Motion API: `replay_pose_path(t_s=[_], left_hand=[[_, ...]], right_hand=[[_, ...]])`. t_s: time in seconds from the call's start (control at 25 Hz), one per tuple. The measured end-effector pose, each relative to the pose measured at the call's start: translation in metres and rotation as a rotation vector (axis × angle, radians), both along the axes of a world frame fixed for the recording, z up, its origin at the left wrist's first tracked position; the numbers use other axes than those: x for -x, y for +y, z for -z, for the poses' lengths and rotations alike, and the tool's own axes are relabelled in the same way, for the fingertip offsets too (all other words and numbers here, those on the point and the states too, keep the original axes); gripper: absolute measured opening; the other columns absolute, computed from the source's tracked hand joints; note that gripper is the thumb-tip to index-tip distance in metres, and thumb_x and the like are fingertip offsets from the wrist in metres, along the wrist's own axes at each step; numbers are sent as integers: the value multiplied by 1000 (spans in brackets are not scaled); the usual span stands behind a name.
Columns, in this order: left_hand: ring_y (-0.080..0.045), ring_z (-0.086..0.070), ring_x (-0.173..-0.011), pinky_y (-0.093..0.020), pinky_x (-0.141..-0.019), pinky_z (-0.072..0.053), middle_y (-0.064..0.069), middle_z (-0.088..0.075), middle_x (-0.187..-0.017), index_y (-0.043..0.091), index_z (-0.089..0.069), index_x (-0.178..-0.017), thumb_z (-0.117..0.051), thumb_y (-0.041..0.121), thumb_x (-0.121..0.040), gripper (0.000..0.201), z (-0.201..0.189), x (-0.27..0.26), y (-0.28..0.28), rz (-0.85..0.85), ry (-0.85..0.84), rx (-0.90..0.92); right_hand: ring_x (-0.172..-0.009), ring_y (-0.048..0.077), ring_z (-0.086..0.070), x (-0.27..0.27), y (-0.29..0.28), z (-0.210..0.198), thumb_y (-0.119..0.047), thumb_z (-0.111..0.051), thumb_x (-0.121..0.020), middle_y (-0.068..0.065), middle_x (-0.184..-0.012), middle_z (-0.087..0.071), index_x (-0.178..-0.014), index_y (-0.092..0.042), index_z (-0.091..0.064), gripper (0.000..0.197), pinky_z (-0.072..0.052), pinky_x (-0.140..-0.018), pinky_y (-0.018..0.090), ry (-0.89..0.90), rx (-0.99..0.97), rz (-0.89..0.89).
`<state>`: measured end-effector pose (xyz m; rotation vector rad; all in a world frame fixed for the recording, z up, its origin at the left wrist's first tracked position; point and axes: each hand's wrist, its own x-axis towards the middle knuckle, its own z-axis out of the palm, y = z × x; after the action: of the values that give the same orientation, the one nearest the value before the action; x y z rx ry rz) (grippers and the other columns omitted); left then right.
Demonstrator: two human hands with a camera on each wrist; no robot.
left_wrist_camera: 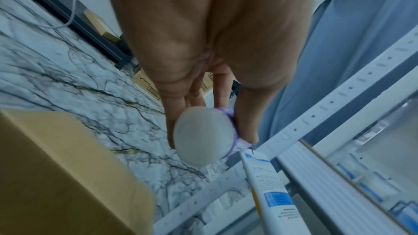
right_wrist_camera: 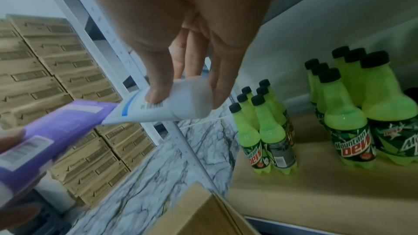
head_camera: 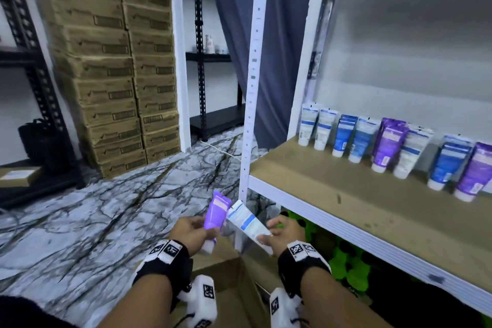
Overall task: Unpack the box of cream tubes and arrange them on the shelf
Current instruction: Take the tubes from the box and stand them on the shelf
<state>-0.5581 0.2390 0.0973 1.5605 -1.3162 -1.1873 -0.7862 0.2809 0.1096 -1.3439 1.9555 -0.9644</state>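
My left hand point(head_camera: 192, 231) grips a purple cream tube point(head_camera: 216, 213) by its lower end, white cap point(left_wrist_camera: 203, 136) toward the wrist. My right hand point(head_camera: 279, 231) holds a white and blue cream tube point(head_camera: 246, 220) near its cap point(right_wrist_camera: 192, 97), thumb and fingers round it. The two tubes' flat ends almost touch, above the open cardboard box point(head_camera: 231, 290). Both hands are left of and below the wooden shelf board point(head_camera: 332, 194). Several cream tubes point(head_camera: 388, 145) in white, blue and purple stand cap-down in a row along the back of that shelf.
A white slotted shelf post point(head_camera: 251, 88) rises just beyond the tubes. Green soda bottles point(right_wrist_camera: 346, 113) stand on the lower shelf. Stacked brown cartons point(head_camera: 114, 66) fill the left background on a marbled floor point(head_camera: 106, 221). A grey curtain point(head_camera: 277, 48) hangs behind the post.
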Motion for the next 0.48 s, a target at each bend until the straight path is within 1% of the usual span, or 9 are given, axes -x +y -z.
replay_pose_path(t_s=[0.04, 0.08, 0.12, 0.2, 0.24, 0.28, 0.32, 0.4, 0.48], left_hand=[[-19, -65, -66, -33, -70, -53, -4, -74, -73, 4, -73, -96, -82, 4, -68, 29, -7, 5, 2, -10, 72, 46], [-20, -64, -67, -35, -72, -53, -3, -74, -73, 3, -72, -97, -80, -1, -71, 27, -18, 12, 5, -20, 129, 92], [-20, -65, -69, -36, -76, -54, -3, -75, -75, 3, -72, -98, -79, -3, -72, 28, -25, 17, 6, -27, 177, 138], [-19, -68, -73, -33, -80, -55, -4, -76, -82, 4, -71, -103, -80, -2, -71, 33, -44, 29, 8, -3, 246, 229], [-17, -69, -73, -30, -77, -56, -5, -76, -85, 5, -70, -105, -79, -2, -71, 36, -55, 35, 9, 23, 276, 267], [-16, -70, -74, -27, -74, -57, -5, -76, -86, 4, -69, -107, -79, -3, -72, 37, -65, 41, 9, 46, 297, 303], [-17, -71, -77, -25, -74, -57, -6, -76, -89, 3, -69, -108, -78, -2, -72, 38, -75, 46, 9, 66, 306, 339], [-21, -70, -84, -24, -76, -57, -11, -75, -95, 2, -68, -111, -77, -2, -74, 38, -96, 61, 9, 106, 329, 409], [-21, -68, -83, -21, -71, -56, -12, -74, -96, 4, -68, -109, -77, 0, -75, 35, -117, 78, 8, 138, 340, 463]], right_hand=[[-79, 17, -67, 3, 3, -4, -12, -87, -63, 5, -86, -70, -94, -15, -67, 37, -54, -69, 26, -46, 25, -3], [-81, 16, -66, 7, 7, -13, -10, -86, -65, 7, -93, -71, -103, -13, -67, 43, -53, -69, 25, -88, 61, -3], [-81, 14, -65, 10, 10, -18, -11, -86, -66, 7, -98, -71, -107, -12, -67, 45, -51, -68, 21, -118, 98, -15], [-81, 10, -66, 18, 15, -31, -15, -87, -66, 3, -98, -72, -106, -12, -71, 43, -50, -67, 14, -128, 177, -21], [-82, 11, -67, 22, 16, -37, -16, -87, -66, 1, -95, -73, -103, -12, -73, 39, -52, -70, 15, -141, 213, -18], [-83, 12, -68, 26, 17, -44, -16, -86, -68, 0, -93, -74, -100, -12, -74, 35, -55, -74, 20, -156, 247, -18], [-84, 13, -68, 28, 17, -50, -15, -85, -70, -1, -91, -74, -99, -11, -74, 31, -55, -78, 23, -169, 276, -21], [-81, 11, -67, 36, 21, -66, -13, -80, -75, -2, -91, -73, -100, -9, -73, 26, -54, -77, 21, -154, 329, -3], [-80, 7, -66, 48, 24, -80, -12, -76, -80, -2, -93, -73, -105, -10, -72, 26, -54, -76, 19, -135, 389, 3]])
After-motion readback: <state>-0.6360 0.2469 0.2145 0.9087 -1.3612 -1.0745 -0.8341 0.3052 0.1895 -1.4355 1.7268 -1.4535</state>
